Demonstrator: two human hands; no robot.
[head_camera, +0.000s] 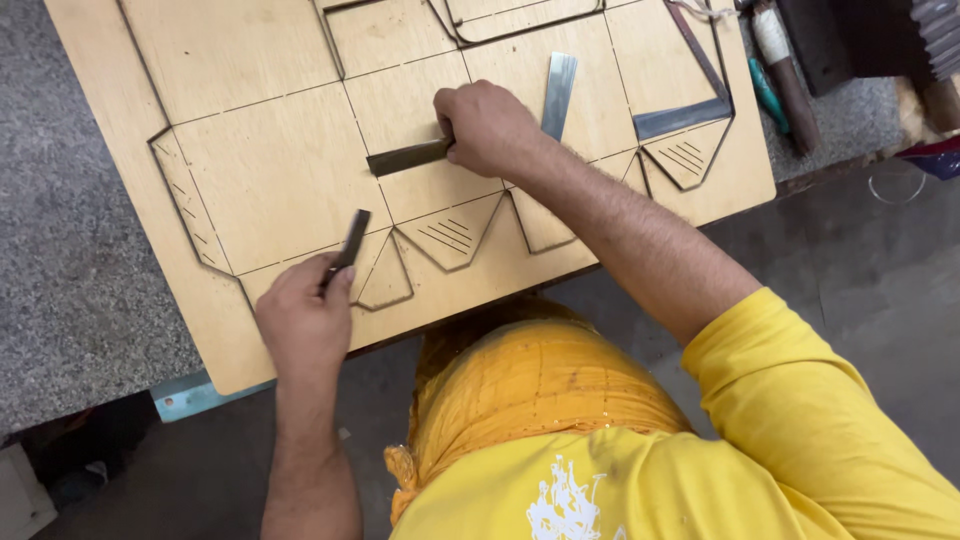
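On the plywood board (270, 170), both hands (305, 320) hold metal strips (408, 157).

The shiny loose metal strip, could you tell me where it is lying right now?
In the head view, the shiny metal strip lies on the plywood board, upper middle, just beyond the right hand.

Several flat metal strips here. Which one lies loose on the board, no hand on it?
The pale shiny strip just beyond the right hand. The two darker strips are each in a hand's grip.
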